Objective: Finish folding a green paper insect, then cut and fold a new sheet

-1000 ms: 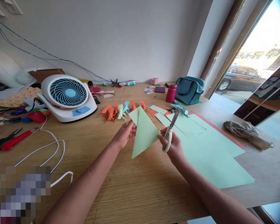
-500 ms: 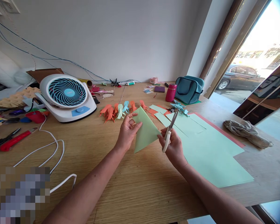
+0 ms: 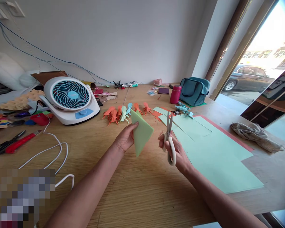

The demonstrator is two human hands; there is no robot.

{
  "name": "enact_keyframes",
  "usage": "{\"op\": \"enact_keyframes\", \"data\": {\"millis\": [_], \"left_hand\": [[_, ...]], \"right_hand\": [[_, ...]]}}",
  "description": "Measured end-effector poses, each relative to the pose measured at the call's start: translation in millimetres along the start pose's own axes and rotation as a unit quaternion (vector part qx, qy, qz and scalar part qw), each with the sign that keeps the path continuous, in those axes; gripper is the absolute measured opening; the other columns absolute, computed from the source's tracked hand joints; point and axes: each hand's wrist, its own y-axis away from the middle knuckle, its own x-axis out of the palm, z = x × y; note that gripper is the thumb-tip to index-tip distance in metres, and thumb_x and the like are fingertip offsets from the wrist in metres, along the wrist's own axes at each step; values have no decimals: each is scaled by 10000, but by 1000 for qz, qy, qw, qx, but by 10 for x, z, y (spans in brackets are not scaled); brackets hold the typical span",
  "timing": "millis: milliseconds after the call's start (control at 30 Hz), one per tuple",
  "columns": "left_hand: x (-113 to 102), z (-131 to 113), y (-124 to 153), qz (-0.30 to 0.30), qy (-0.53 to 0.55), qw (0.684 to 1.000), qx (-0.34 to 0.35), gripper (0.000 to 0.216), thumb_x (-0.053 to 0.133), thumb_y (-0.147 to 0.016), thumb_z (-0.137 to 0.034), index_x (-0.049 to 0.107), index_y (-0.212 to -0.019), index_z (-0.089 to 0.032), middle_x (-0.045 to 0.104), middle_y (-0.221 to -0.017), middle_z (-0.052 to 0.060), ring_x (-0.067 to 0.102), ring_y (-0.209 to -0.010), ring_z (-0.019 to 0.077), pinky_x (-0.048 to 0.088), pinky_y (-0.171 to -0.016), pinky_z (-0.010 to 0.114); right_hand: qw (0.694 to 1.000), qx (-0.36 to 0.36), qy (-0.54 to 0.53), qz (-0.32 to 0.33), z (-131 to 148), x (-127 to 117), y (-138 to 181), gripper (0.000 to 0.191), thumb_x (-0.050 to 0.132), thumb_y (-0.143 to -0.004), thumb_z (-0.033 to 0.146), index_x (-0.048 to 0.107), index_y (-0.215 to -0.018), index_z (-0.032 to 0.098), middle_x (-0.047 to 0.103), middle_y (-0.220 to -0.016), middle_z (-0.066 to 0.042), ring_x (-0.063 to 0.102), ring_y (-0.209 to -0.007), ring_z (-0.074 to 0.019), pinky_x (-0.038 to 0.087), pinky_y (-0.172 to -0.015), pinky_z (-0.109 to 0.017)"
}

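Observation:
A folded sheet of light green paper (image 3: pixel 142 133) is raised above the table, gripped at its left side by my left hand (image 3: pixel 126 137). My right hand (image 3: pixel 178 150), apart from the paper on its right, holds white-handled scissors (image 3: pixel 171 148). Their blades point up and are slightly parted. Beyond the paper stand several folded paper figures, among them an orange one (image 3: pixel 112 114) and a pale green one (image 3: pixel 123 114). Large light green sheets (image 3: pixel 213 158) lie under and to the right of my right hand.
On the left are a white fan (image 3: pixel 71 98), a red-handled cutter (image 3: pixel 21 142), black scissors (image 3: pixel 8 144) and a white cord (image 3: pixel 61 148). At the back right stand a pink flask (image 3: pixel 175 94) and a teal bag (image 3: pixel 194 91). A crumpled cloth (image 3: pixel 256 136) lies far right.
My right hand has let go of the paper and moved away from it, and the scissors' blades have parted. The paper has turned in my left hand. The view has shifted slightly.

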Motion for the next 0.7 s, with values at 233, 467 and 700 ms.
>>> {"op": "enact_keyframes", "data": {"millis": [233, 467, 700], "left_hand": [[-120, -180, -57, -27, 72, 997, 6, 181, 604, -897, -220, 669, -1041, -131, 774, -946, 83, 739, -804, 203, 580, -680, 294], [-195, -197, -94, -4, 56, 998, 26, 357, 668, -848, -240, 625, -1191, -155, 773, -994, 93, 751, -851, 227, 593, -698, 296], [-231, -150, -117, 1, -6, 999, 52, 233, 758, -777, -254, 703, -976, -145, 777, -890, 68, 738, -815, 200, 583, -769, 283]], "right_hand": [[953, 39, -146, 262, 19, 98, 88, 578, 353, -982, 646, 625, -1083, 147, 635, -810, -61, 575, -722, -172, 468, -759, -360], [938, 62, -159, 303, 30, 120, 110, 536, 359, -1012, 582, 649, -1038, 132, 655, -758, -57, 583, -679, -153, 478, -734, -342], [942, 84, -144, 293, 3, 109, 96, 519, 367, -1010, 581, 641, -1032, 141, 641, -746, -44, 567, -654, -143, 460, -700, -324]]}}
